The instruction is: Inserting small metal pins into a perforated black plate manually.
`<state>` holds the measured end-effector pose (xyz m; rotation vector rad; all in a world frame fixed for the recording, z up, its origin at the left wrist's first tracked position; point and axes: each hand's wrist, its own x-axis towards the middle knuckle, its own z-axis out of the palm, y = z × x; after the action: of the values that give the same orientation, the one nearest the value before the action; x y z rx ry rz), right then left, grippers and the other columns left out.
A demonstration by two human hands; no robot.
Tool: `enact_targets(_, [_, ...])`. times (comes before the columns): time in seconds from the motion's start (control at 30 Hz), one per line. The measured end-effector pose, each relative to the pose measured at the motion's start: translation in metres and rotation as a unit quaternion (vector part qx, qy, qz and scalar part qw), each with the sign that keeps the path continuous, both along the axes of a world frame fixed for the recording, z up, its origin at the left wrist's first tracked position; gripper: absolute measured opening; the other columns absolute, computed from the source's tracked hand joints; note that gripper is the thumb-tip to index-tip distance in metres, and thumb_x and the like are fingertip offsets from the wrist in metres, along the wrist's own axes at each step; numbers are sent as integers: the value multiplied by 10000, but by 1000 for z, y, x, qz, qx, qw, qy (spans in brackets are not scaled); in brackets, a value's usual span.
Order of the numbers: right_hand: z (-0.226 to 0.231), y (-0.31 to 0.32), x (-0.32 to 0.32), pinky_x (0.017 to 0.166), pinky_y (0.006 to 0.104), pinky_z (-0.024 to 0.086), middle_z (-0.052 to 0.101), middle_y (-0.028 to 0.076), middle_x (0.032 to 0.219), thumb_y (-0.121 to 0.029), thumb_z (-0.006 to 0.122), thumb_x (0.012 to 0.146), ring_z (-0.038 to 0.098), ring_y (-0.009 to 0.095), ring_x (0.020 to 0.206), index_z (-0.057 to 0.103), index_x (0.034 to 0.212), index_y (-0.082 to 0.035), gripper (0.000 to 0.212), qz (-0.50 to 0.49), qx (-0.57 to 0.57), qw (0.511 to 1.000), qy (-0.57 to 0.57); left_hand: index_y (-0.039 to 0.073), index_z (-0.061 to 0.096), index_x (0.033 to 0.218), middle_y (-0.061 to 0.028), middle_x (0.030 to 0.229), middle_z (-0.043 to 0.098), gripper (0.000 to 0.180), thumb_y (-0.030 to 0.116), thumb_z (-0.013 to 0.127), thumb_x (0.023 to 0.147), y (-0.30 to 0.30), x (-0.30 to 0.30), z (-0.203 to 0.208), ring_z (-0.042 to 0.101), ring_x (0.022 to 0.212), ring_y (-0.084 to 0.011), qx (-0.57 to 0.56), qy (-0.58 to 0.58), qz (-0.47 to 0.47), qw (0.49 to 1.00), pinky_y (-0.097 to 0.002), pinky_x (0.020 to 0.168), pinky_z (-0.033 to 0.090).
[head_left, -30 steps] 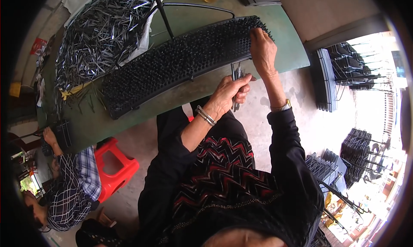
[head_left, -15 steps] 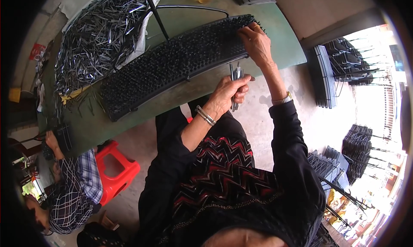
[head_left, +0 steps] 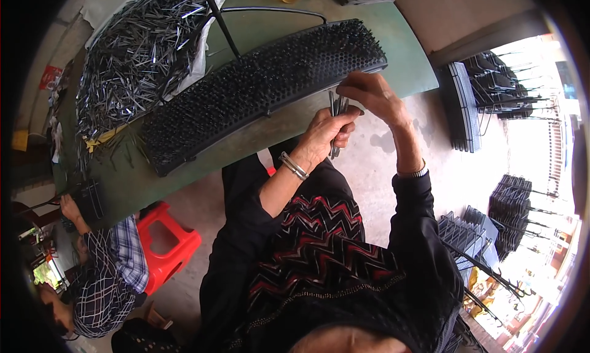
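Observation:
My left hand (head_left: 324,133) is closed around a small bundle of thin, dark, shiny strips (head_left: 335,104), which stand up out of the fist. Right beside the bundle's upper ends is my right hand (head_left: 376,98), its thumb and fingers drawn together in a pinch. Whatever lies between those fingertips is hidden. Just beyond both hands, a long black perforated rack (head_left: 337,74) rests on the green table, bristling with several rows of dark strips stuck upright in its holes. Open holes show along its near right part.
A big heap of loose strips (head_left: 147,51) lies on a white sheet at the far left. The green table (head_left: 413,64) ends near my knees. A red stool (head_left: 166,245) and a co-worker's checked sleeve (head_left: 101,273) are at lower left. Stacked black racks (head_left: 513,211) stand right.
My right hand has come back from the rack's right end to the strips in my left hand, uncovering the rack there. The left hand has stayed put.

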<state>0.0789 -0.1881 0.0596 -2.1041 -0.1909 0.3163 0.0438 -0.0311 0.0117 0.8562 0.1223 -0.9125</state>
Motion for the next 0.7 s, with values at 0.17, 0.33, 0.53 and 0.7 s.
enact_targets(0.17, [-8,6,15,582,295,460,633,88,698,-115,598,850,590,142,602,623,887,12,135,-203,7,973,-107,62,607,891,64,587,395,179,237,643,892,5,2,-3,321,476,-20,-24,24,17,999,-191,425,232])
enact_targets(0.33, [-43,-2,48,611,327,486,655,137,757,-180,585,894,635,208,627,629,942,-27,166,-298,-102,886,-339,25,608,943,32,642,482,222,241,643,900,0,1,1,346,500,-29,-12,31,17,999,-197,449,263])
enact_targets(0.53, [-45,1,52,604,327,489,647,145,746,-156,592,888,639,219,631,630,957,-30,149,-278,-113,881,-366,16,619,976,-30,754,574,210,210,638,900,3,3,-4,395,545,-44,-45,60,40,996,-200,490,327])
enact_targets(0.7, [-43,3,48,581,322,486,643,142,728,-135,592,883,634,210,600,632,950,-28,133,-267,-110,888,-357,26,615,980,-13,725,565,217,234,617,916,1,-2,-1,394,539,-52,-8,45,40,998,-203,495,342])
